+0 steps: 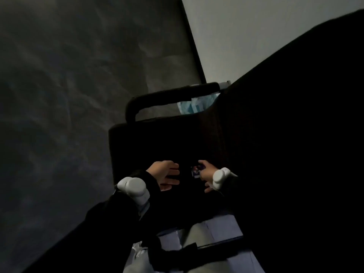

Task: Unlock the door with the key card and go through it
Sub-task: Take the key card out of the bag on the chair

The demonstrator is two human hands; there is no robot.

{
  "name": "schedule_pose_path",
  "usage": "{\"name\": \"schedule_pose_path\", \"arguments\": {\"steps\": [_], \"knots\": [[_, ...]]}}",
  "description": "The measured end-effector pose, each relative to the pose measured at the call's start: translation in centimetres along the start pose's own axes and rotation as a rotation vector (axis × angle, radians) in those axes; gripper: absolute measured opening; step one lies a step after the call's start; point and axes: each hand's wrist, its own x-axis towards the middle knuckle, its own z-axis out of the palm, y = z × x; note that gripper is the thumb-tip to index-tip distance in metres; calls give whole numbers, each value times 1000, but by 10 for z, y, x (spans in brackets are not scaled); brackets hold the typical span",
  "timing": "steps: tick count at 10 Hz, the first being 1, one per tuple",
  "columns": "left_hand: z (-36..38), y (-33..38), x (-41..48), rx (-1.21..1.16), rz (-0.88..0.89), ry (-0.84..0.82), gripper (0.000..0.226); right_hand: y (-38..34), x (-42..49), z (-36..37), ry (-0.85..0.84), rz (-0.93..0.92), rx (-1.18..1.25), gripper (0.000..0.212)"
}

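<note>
The view is dim and tilted, looking down. My right hand (205, 175) pinches a small key card (195, 171) with a picture on it, held over a black bag. My left hand (167, 175) hovers just left of the card, fingers spread and holding nothing. Both wrists carry white bands over dark sleeves. No door is recognisable in the frame.
A black bag or case (149, 146) with a curved carry handle (169, 97) lies under my hands. A light blue packet (195, 106) pokes out by the handle. Dark grey floor fills the left; a pale wall (256, 36) stands at top right. A large dark mass covers the right side.
</note>
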Motion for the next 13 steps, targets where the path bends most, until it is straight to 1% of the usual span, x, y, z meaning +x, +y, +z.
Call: {"name": "schedule_pose_path", "arguments": {"steps": [1, 2, 3, 4, 5, 6, 7, 8, 9, 10, 11, 12, 13], "knots": [[1, 3, 28, -5, 3, 49, 34, 6, 27, 5, -32, 48, -102, 73], [-5, -1, 40, -70, -36, 54, 29, 15, 58, 13, -53, 97, -120, 79], [-17, -14, 41, -113, -92, 70, 26, 25, 71, 20, -22, 88, -145, 76], [-30, -24, 38, -129, -117, 91, 26, 27, 80, 25, 126, 71, -109, 57], [-37, -23, 34, -131, -110, 109, 26, 22, 76, 22, 193, 96, -77, 41], [-33, -14, 28, -120, -86, 115, 28, 14, 67, 16, 200, 109, -178, 20], [-23, -3, 21, -93, -42, 131, 24, 7, 63, 9, 234, 63, -133, 22], [-14, 3, 9, -106, -13, 121, 24, 1, 55, 4, 230, -2, 30, 15], [-15, 5, -6, -171, -4, 114, 22, -3, 42, 3, 231, -139, 135, 7], [-21, 12, -23, -210, 14, 89, 21, -11, 24, -2, 262, -211, 291, 14], [-22, 20, -42, -192, 6, 97, 21, -25, 1, -11, 278, -188, 481, 32], [-9, 21, -71, -160, 43, 101, 22, -32, -30, -19, 347, -209, 652, 39], [13, 17, -114, -162, 151, 102, 17, -26, -77, -30, 425, -323, 762, 46]]}}
